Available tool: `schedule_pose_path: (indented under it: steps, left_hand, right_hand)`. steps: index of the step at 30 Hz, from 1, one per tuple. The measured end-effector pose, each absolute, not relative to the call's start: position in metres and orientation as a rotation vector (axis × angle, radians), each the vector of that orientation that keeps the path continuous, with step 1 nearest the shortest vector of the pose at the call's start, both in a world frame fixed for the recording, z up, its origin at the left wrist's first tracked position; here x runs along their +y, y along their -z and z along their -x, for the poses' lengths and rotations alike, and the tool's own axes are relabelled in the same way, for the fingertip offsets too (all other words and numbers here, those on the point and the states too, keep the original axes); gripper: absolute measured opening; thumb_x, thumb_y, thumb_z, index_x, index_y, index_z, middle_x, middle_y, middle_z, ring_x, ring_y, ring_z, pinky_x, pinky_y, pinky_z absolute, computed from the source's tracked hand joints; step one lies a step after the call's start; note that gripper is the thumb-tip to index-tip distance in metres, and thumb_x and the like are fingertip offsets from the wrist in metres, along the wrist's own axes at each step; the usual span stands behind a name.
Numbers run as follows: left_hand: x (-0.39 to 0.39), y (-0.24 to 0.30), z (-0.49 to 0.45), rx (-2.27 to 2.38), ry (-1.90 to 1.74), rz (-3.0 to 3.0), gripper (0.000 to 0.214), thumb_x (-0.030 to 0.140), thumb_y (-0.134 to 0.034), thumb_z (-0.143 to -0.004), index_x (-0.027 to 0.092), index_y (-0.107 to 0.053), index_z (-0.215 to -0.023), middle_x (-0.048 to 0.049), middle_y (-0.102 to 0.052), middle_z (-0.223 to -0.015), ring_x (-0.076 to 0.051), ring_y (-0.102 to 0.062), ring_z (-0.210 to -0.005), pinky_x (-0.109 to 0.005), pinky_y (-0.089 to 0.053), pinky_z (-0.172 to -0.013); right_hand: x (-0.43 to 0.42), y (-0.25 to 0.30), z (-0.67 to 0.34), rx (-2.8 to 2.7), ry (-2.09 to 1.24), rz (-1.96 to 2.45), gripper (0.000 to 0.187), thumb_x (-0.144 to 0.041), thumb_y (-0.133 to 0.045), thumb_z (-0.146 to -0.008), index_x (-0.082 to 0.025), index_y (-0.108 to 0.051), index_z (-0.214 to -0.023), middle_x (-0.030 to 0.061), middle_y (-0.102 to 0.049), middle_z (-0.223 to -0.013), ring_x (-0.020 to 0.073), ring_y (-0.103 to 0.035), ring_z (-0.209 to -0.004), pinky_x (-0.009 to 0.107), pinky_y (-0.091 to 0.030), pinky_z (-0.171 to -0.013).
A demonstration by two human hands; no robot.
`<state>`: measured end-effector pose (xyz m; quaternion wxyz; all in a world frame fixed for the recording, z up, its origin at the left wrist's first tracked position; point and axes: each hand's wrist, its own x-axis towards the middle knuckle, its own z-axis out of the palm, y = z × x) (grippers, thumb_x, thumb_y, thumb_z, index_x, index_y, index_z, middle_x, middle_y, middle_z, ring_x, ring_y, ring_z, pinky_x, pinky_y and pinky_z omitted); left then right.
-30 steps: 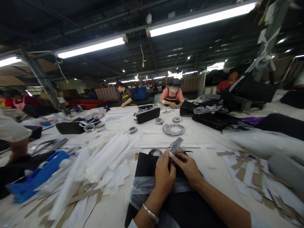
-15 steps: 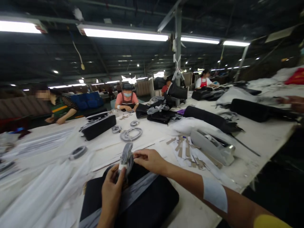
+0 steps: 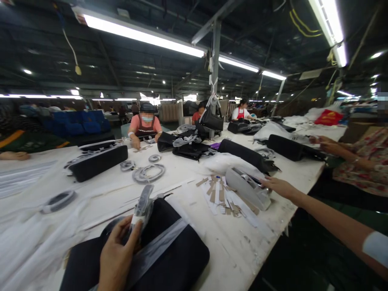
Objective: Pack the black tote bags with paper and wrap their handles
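My left hand (image 3: 119,250) is closed around a coiled strap (image 3: 142,206) in clear plastic with a white band about it. The coil stands above a black bag (image 3: 169,250) lying on the table, with a strip of clear plastic across it. Out to the right, my right hand (image 3: 279,186) has its fingertips pinched together at the end of a grey tape dispenser (image 3: 242,188). What lies between those fingertips is too small to make out. Beside the dispenser are scattered brown and white paper strips (image 3: 222,196).
Wrapped strap coils (image 3: 148,173) and a black bag (image 3: 100,163) lie on the white table (image 3: 178,202). More black bags (image 3: 242,155) and white wrapping (image 3: 218,162) sit farther back. Co-workers (image 3: 145,123) are across the table; another person's hands (image 3: 329,145) are at right.
My right hand has left the strap coil and moved right to the tape dispenser. My left hand still holds the coil. The view has turned to the right.
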<state>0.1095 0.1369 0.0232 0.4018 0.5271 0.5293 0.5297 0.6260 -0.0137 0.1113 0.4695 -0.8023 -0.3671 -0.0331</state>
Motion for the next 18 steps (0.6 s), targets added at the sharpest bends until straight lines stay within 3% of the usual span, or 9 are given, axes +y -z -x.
schedule_pose_path:
  steps: [3,7,11,14,18]
  left_hand:
    - [0.138,-0.021,-0.108,1.349,-1.329,-1.333,0.065,0.061,-0.077,-0.062,0.022,-0.068,-0.112,-0.0056,-0.073,-0.113,-0.033,-0.062,-0.119,-0.049,-0.041,-0.11]
    - [0.137,-0.022,-0.108,1.359,-1.317,-1.3,0.066,0.062,-0.077,-0.061,0.023,-0.067,-0.113,-0.005,-0.073,-0.114,-0.033,-0.062,-0.118,-0.05,-0.041,-0.11]
    - [0.138,-0.022,-0.109,1.361,-1.311,-1.271,0.066,0.062,-0.078,-0.059,0.024,-0.067,-0.111,-0.0044,-0.073,-0.116,-0.033,-0.061,-0.119,-0.051,-0.04,-0.112]
    - [0.139,-0.02,-0.109,1.325,-1.314,-1.232,0.065,0.062,-0.079,-0.059,0.026,-0.066,-0.112,-0.0032,-0.072,-0.117,-0.032,-0.062,-0.119,-0.05,-0.04,-0.112]
    - [0.137,-0.023,-0.109,1.346,-1.303,-1.226,0.066,0.063,-0.079,-0.058,0.026,-0.067,-0.113,-0.0039,-0.073,-0.117,-0.034,-0.062,-0.119,-0.052,-0.04,-0.111]
  right_hand:
    - [-0.014,-0.101,-0.625,-0.896,-0.186,1.986,0.014,-0.021,-0.077,-0.068,-0.018,-0.075,-0.055,0.0162,-0.075,-0.102,0.0287,-0.068,-0.095,0.034,-0.046,-0.079]
    - [-0.014,-0.104,-0.625,-0.847,-0.351,1.934,0.015,-0.028,-0.074,-0.07,-0.015,-0.078,-0.063,0.0198,-0.069,-0.12,0.0329,-0.064,-0.107,0.037,-0.046,-0.081]
    - [-0.025,-0.121,-0.629,-0.833,-0.365,1.848,0.019,-0.034,-0.069,-0.073,-0.019,-0.08,-0.07,0.0141,-0.062,-0.133,0.0329,-0.056,-0.121,0.038,-0.045,-0.088]
    - [-0.044,-0.129,-0.632,-0.81,-0.382,1.808,0.019,-0.038,-0.073,-0.069,-0.021,-0.081,-0.072,0.015,-0.069,-0.121,0.0326,-0.059,-0.116,0.039,-0.048,-0.087]
    - [-0.07,-0.114,-0.634,-0.713,-0.454,1.823,0.027,-0.041,-0.08,-0.059,-0.016,-0.08,-0.069,0.0245,-0.074,-0.093,0.0327,-0.07,-0.078,0.042,-0.055,-0.067]
